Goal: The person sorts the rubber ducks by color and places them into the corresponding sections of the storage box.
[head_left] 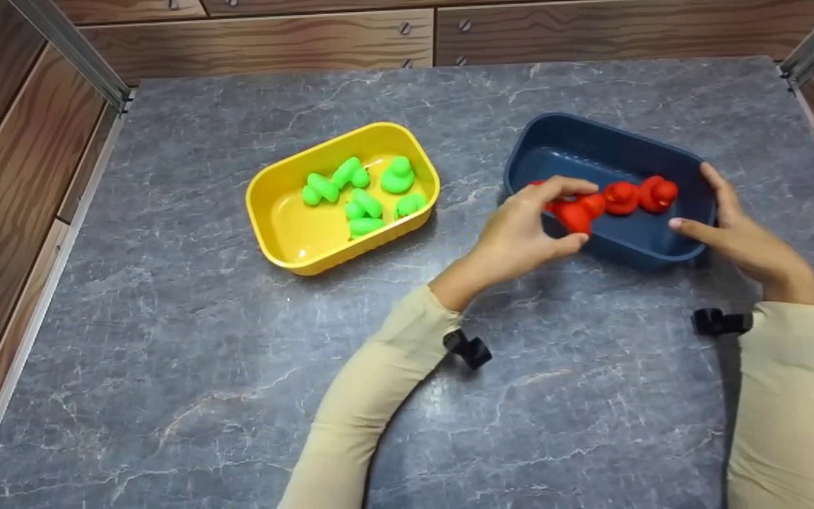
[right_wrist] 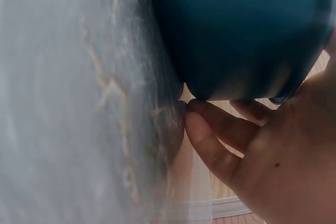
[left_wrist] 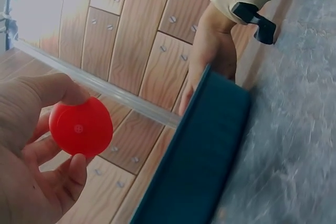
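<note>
My left hand (head_left: 516, 230) pinches a red rubber duck (head_left: 574, 214) between thumb and fingers, over the near-left side of the dark blue bin (head_left: 591, 141). In the left wrist view, the round flat underside of the red duck (left_wrist: 81, 127) faces the camera. Two more red ducks, one in the middle (head_left: 620, 198) and one to the right (head_left: 658, 194), sit in the bin; another bit of red shows partly behind the left fingers. At the bin's right end my right hand (head_left: 753, 237) holds the wall, thumb over the near rim and fingers along the outside.
A yellow bin (head_left: 280, 251) stands to the left with several green ducks (head_left: 398, 175) inside, some tipped over. Both bins rest on a grey marbled tabletop (head_left: 237, 396). Wood-patterned panels (head_left: 258, 46) border the back and sides. Each wrist carries a small black camera mount (head_left: 468, 349).
</note>
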The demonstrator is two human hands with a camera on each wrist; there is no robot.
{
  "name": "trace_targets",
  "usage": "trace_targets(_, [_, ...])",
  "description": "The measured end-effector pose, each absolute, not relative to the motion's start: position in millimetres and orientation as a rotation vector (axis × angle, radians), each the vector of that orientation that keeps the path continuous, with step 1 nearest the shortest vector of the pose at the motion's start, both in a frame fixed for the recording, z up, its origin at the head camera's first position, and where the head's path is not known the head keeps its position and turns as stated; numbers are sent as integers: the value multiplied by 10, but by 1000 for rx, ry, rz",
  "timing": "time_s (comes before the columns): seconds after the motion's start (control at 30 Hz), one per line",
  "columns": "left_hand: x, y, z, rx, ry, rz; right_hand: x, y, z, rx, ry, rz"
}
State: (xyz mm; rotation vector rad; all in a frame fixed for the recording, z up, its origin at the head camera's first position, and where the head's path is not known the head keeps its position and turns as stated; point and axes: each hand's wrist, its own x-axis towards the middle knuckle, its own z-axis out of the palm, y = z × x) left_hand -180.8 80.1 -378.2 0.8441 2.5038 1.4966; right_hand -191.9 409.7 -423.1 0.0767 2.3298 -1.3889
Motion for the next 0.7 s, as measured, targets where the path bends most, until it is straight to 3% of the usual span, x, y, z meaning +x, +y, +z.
trace_targets(0.7, [-1907,1248,-3833,697,2590,1556,-1922,4087,-4236,64,2341,-1392])
